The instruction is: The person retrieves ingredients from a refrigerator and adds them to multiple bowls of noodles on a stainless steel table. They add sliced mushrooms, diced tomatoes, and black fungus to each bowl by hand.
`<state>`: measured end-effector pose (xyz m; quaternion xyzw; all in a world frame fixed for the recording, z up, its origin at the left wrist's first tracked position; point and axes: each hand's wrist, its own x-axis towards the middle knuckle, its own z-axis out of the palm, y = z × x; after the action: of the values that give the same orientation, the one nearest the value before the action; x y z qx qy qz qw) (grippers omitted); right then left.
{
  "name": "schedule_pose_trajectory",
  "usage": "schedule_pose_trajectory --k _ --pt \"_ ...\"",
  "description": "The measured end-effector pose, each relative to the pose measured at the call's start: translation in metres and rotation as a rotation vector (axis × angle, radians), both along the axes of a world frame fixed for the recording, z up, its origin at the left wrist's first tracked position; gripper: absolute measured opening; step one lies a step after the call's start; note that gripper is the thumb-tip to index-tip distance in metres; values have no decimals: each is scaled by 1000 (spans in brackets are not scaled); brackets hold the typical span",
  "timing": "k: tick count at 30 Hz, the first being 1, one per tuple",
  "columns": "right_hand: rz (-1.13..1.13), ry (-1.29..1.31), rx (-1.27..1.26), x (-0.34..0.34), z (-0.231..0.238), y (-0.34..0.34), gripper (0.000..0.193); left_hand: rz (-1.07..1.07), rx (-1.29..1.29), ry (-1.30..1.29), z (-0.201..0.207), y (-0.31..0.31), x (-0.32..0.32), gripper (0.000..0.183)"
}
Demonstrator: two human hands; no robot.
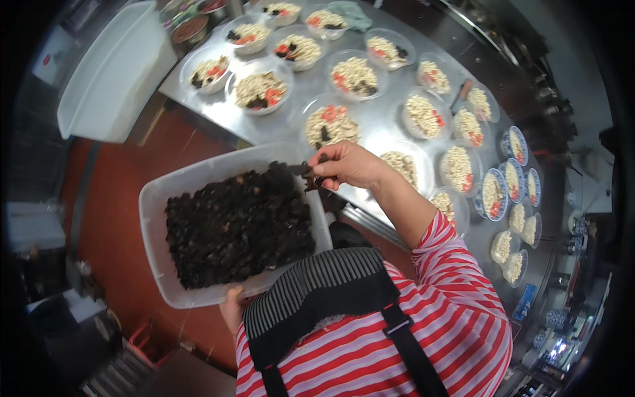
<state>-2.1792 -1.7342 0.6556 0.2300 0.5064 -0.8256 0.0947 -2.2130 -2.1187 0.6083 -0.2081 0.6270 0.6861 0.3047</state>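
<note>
My left hand [233, 309] grips the near rim of a translucent plastic tub [153, 231], partly hidden below it. Heaped inside the tub is dark wood ear mushroom [238, 228]. Pinched in the fingers of my right hand [340, 165] are a few dark wood ear pieces, held over the tub's far right corner. Just beyond that hand stands a clear plastic bowl [305, 112] with pale chopped food, red bits and a little wood ear. To its right, another clear bowl [400, 165] of the pale food is partly covered by my forearm.
Many more clear bowls [260, 89] crowd the steel table [218, 109]. Several blue-patterned bowls [493, 194] stand at the right. A large white tub [116, 76] is at the far left, near metal pots [190, 30]. A green cloth [350, 14] lies at the back. The floor [109, 198] is red.
</note>
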Motion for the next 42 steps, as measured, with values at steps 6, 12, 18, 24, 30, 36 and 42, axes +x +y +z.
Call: schedule_pose_trajectory --k 6,12,18,24,30,36,42 --pt "-345 65 236 78 15 157 16 76 -110 -144 -14 16 21 28" --pt "-887 -83 627 156 24 357 10 251 -150 -15 7 61 65 20" --pt "-960 -250 785 180 -11 480 10 254 -62 -191 15 82 92 14" --pt "-938 -398 943 178 -55 533 11 409 -125 -362 24 101 106 13" --pt "-918 -377 1036 181 -61 553 15 432 -173 -257 26 118 114 12" --pt "-812 -407 985 178 -56 552 17 376 -33 -338 1 69 105 14" --pt "-640 -349 874 168 -45 522 11 292 57 -450 5 66 114 33"
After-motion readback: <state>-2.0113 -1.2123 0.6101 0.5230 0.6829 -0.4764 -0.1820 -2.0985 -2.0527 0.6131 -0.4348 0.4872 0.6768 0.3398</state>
